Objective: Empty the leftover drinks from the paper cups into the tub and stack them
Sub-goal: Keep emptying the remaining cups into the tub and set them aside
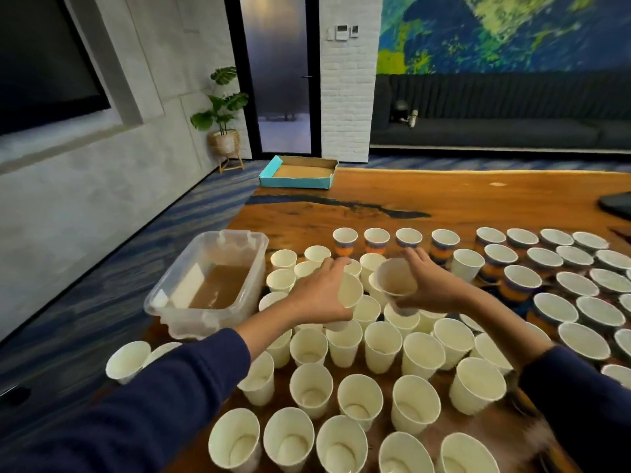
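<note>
Nearest the camera, rows of upright white paper cups (310, 390) crowd the wooden table (444, 196), several showing a little pale liquid at the bottom. Two dark blue sleeves (191, 380) reach forward over them. Above the middle rows, the left hand (319, 295) has its fingers curled round the side of a tilted white cup (351, 291), its mouth turned toward the right. Just beside it, the right hand (433, 285) grips a second cup (396, 278) from behind, thumb under its base, mouth tipped toward the camera and a trace of brown drink visible inside. The two held cups are close but whether they touch cannot be told. To the left of the hands, at the table's edge, stands the clear plastic tub (252, 247), holding brown liquid. Farther back and to the right stand cups with orange and blue printed bands (345, 242). At the table's far end lies a shallow teal cardboard tray (295, 181).
</note>
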`<state>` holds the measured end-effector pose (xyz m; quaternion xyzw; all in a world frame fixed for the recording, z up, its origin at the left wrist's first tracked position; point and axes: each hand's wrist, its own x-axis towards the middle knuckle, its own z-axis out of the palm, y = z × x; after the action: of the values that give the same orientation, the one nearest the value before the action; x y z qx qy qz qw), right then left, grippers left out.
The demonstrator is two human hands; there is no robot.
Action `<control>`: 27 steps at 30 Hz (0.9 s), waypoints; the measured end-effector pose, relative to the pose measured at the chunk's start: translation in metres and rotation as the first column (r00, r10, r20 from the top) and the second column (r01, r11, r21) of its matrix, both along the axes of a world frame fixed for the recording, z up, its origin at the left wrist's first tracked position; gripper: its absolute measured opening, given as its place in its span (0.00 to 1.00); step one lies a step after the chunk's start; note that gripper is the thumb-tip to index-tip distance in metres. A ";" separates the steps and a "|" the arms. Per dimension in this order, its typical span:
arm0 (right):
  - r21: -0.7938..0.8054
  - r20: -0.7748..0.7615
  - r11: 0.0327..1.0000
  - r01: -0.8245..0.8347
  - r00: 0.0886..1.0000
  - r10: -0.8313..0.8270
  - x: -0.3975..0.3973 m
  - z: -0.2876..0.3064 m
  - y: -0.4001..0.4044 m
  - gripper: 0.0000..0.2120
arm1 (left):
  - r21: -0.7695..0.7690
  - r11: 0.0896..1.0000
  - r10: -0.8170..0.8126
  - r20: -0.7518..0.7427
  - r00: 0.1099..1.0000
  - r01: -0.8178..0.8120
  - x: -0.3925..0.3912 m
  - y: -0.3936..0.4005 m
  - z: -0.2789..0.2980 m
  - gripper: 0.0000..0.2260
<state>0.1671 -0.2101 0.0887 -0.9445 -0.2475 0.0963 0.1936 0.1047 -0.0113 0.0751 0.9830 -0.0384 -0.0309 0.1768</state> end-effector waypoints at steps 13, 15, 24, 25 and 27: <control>0.025 0.096 0.991 0.133 0.986 -0.135 0.012 -0.008 -0.060 0.42 | 0.136 0.969 -0.169 -0.245 0.955 0.206 0.004 -0.043 -0.013 0.33; 0.026 0.105 0.992 0.127 0.986 -0.129 0.012 -0.008 -0.059 0.41 | 0.171 0.963 -0.163 -0.248 0.955 0.209 0.003 -0.041 -0.018 0.32; 0.215 -0.181 0.977 -0.011 0.982 0.051 -0.001 0.000 -0.045 0.31 | 0.042 0.992 -0.101 -0.320 0.942 0.121 -0.003 -0.034 -0.035 0.34; 0.228 -0.234 0.973 -0.028 0.969 0.083 -0.004 0.000 -0.044 0.29 | 0.035 0.993 -0.098 -0.327 0.940 0.116 -0.004 -0.034 -0.036 0.34; 0.220 -0.308 0.974 -0.060 0.943 0.128 -0.007 -0.004 -0.042 0.28 | 0.040 0.994 -0.088 -0.322 0.943 0.106 -0.005 -0.032 -0.038 0.34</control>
<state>0.1599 -0.2521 0.0850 -0.8780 -0.2665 0.2312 0.3236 0.0995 -0.0436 0.0374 0.9665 -0.0566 -0.1997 0.1510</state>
